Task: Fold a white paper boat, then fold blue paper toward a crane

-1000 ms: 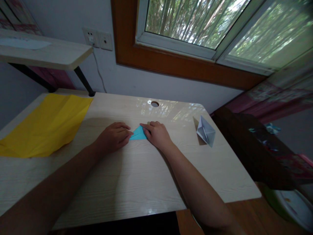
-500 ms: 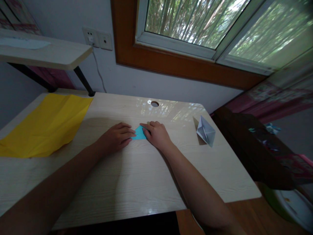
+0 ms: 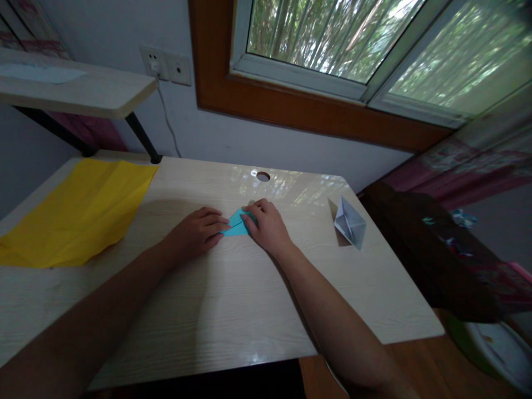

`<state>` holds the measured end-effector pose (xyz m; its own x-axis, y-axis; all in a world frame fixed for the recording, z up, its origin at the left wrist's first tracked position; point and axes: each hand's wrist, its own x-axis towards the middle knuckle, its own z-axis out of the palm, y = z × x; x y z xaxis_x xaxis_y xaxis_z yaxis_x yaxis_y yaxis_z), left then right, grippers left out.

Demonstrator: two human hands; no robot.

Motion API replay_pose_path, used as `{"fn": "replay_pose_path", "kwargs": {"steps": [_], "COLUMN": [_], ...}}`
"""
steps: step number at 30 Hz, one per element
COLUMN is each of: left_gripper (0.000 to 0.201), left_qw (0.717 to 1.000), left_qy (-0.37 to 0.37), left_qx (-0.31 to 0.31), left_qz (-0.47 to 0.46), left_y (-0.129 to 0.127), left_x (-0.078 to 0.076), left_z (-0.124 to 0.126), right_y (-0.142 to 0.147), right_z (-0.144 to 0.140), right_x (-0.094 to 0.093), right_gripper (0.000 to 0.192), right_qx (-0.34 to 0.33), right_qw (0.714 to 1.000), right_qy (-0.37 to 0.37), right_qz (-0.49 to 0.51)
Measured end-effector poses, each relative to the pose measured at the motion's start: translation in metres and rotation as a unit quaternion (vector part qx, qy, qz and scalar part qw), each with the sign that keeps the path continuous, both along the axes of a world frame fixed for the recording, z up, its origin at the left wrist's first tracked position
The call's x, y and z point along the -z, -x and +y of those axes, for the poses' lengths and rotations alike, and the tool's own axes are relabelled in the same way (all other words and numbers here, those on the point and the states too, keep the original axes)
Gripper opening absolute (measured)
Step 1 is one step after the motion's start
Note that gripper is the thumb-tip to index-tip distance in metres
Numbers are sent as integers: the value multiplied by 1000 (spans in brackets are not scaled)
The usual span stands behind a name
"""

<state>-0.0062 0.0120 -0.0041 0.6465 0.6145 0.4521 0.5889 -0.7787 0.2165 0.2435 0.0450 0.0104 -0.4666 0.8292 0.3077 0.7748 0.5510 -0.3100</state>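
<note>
A small folded piece of blue paper (image 3: pixel 236 223) lies on the light wooden desk (image 3: pixel 233 299), between my two hands. My left hand (image 3: pixel 196 231) rests flat on the desk with its fingertips pressing the paper's left corner. My right hand (image 3: pixel 266 224) covers the paper's right side, its fingers curled over the upper edge and lifting a flap. Most of the blue paper is hidden under my fingers.
A large yellow sheet (image 3: pixel 78 210) lies at the desk's left. A folded white paper boat (image 3: pixel 349 223) stands at the right edge. A cable hole (image 3: pixel 262 176) is at the back. A raised shelf (image 3: pixel 75 91) is at the left; a dark chair (image 3: pixel 432 255) at the right.
My right hand's fingers have moved up and curled over the blue paper's top, raising a flap. My left fingertips slid a little closer onto the paper.
</note>
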Motion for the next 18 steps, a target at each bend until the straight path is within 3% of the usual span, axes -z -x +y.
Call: {"fn": "replay_pose_path", "kwargs": {"steps": [18], "left_gripper": [35], "left_qw": [1000], "left_qy": [14], "left_qx": [-18], "left_qz": [-4], "left_y": [-2], "left_x": [-4], "left_z": [-1], "right_y": [2], "right_z": [-1], "right_x": [-2], "right_gripper": [24], "right_qx": [-45], "right_qw": [999], "right_qy": [11], "right_qz": [11]}}
